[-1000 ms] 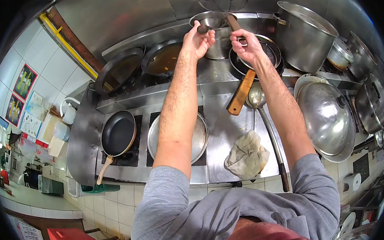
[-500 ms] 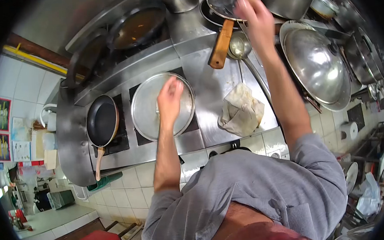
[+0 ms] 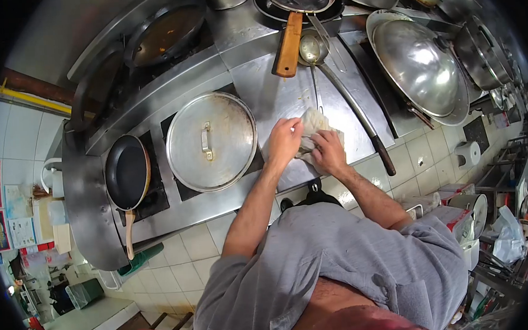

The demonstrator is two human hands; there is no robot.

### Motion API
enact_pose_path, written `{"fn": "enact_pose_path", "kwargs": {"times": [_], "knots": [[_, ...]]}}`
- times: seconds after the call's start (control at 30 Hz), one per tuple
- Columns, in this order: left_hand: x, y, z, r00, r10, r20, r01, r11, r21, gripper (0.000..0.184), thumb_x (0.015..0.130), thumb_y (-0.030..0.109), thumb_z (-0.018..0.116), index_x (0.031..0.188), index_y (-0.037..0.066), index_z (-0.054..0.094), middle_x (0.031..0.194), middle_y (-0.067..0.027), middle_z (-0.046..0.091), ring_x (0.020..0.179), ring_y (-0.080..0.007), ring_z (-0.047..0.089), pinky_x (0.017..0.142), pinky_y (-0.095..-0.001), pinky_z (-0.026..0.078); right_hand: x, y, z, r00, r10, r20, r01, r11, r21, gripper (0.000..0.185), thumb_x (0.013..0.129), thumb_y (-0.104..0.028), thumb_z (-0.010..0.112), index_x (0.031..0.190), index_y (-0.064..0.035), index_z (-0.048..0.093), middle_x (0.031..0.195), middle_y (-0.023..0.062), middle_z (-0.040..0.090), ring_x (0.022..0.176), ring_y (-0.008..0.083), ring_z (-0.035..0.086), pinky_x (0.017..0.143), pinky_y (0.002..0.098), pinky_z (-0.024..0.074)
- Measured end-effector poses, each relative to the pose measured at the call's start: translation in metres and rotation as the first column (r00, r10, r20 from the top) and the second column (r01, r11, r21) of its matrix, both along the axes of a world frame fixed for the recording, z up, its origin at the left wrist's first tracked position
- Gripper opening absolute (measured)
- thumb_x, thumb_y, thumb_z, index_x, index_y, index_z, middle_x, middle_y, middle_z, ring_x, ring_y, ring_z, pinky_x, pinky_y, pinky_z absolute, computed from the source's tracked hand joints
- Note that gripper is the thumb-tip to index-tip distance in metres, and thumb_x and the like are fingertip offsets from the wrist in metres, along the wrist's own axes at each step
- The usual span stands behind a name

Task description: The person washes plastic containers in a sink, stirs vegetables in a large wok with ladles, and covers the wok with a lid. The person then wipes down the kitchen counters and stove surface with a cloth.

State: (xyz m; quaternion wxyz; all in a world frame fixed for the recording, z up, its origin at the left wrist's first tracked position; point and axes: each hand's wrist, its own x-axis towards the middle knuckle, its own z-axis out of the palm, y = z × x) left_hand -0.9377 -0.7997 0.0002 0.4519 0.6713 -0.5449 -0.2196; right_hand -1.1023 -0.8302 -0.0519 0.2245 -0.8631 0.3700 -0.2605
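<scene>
A crumpled off-white cloth (image 3: pixel 314 124) lies on the steel counter, partly covered by my hands. My right hand (image 3: pixel 328 152) is closed over its right side with the fingers bent into the fabric. At its left edge, my left hand (image 3: pixel 284 142) has curled fingers gripping the cloth, the thumb and fingertips close together. To the left sits a large round metal lid (image 3: pixel 184 142) with a strap handle. A ladle (image 3: pixel 313 48) with a long dark-tipped handle lies beyond and to the right of the cloth.
A black frying pan (image 3: pixel 126 173) rests on the left burner, its handle toward me. A wooden-handled strainer (image 3: pixel 289 45) lies across a dark pan at the back. A domed wok lid (image 3: pixel 418 65) stands at right. Oily woks (image 3: pixel 166 41) occupy the rear left.
My left hand has moved right, from above the round lid to the cloth. My right hand has come down from the strainer onto the cloth. The camera view has shifted slightly.
</scene>
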Motion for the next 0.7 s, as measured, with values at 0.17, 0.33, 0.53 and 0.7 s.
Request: {"fn": "enact_pose_path", "kwargs": {"times": [0.17, 0.33, 0.53, 0.7], "knots": [[-0.018, -0.089, -0.02, 0.983, -0.037, 0.18, -0.01, 0.968, 0.251, 0.031, 0.081, 0.033, 0.055, 0.089, 0.004, 0.064, 0.087, -0.0185, 0.062, 0.084, -0.0359, 0.059, 0.075, -0.0427, 0.046, -0.032, 0.001, 0.061, 0.864, -0.279, 0.42, 0.101, 0.911, 0.399, 0.029, 0.072, -0.001, 0.05, 0.101, 0.0029, 0.055, 0.097, 0.0142, 0.058, 0.09, 0.0225, 0.057, 0.081, 0.0293, 0.0436], [-0.058, -0.14, -0.004, 0.98, 0.035, 0.195, -0.128, 0.863, 0.488, 0.054, 0.076, 0.05, 0.059, 0.092, -0.002, 0.062, 0.1, -0.0205, 0.061, 0.1, -0.0344, 0.056, 0.085, -0.0438, 0.043, -0.062, 0.0, 0.09, 0.86, -0.254, 0.442, 0.114, 0.941, 0.319, 0.027, 0.071, 0.001, 0.052, 0.098, 0.0029, 0.056, 0.096, 0.0138, 0.058, 0.09, 0.0226, 0.056, 0.082, 0.0305, 0.0433], [-0.104, -0.171, -0.005, 0.953, 0.133, 0.273, -0.253, 0.847, 0.467, 0.083, 0.068, 0.059, 0.062, 0.125, 0.004, 0.034, 0.112, -0.0215, 0.047, 0.109, -0.0343, 0.043, 0.089, -0.048, 0.029, -0.085, 0.001, 0.069, 0.886, -0.257, 0.386, 0.116, 0.929, 0.352, 0.029, 0.07, 0.0, 0.052, 0.098, 0.0034, 0.056, 0.096, 0.0152, 0.058, 0.092, 0.0249, 0.057, 0.083, 0.0323, 0.0432], [-0.124, -0.18, -0.025, 0.948, 0.112, 0.297, -0.259, 0.813, 0.521, 0.092, 0.065, 0.05, 0.067, 0.133, 0.01, 0.021, 0.116, -0.0201, 0.04, 0.113, -0.0332, 0.035, 0.091, -0.0471, 0.024, -0.095, 0.005, 0.064, 0.843, -0.328, 0.426, 0.029, 0.818, 0.574, 0.03, 0.072, 0.0, 0.053, 0.101, 0.0047, 0.055, 0.095, 0.0097, 0.059, 0.088, 0.0168, 0.055, 0.081, 0.0287, 0.0434]]}}
